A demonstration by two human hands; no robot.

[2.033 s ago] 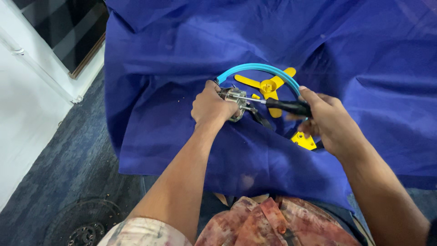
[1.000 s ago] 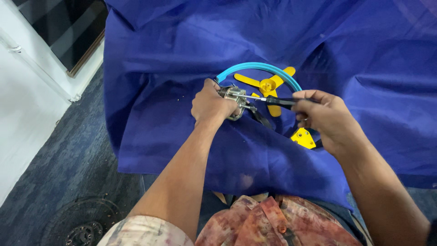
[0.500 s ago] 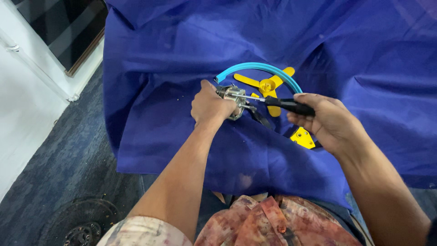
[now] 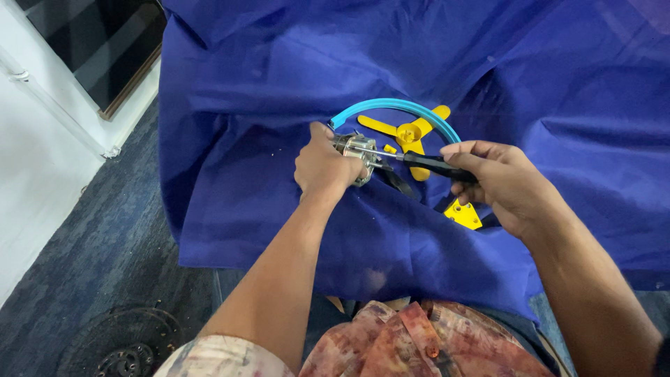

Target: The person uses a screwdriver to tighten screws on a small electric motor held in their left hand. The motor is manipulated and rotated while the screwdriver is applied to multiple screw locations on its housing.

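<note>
Near the middle of the blue cloth (image 4: 279, 209), the left hand (image 4: 324, 167) clamps the small metal motor (image 4: 354, 150) while the right hand (image 4: 506, 185) grips the black-handled screwdriver (image 4: 433, 165); keeping the tip square and the motor steady would serve best.

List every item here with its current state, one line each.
left hand: gripping the small silver motor
right hand: holding the black-handled screwdriver, tip at the motor
yellow propeller: lying flat on the blue cloth
blue curved guard: arching over the propeller
</note>
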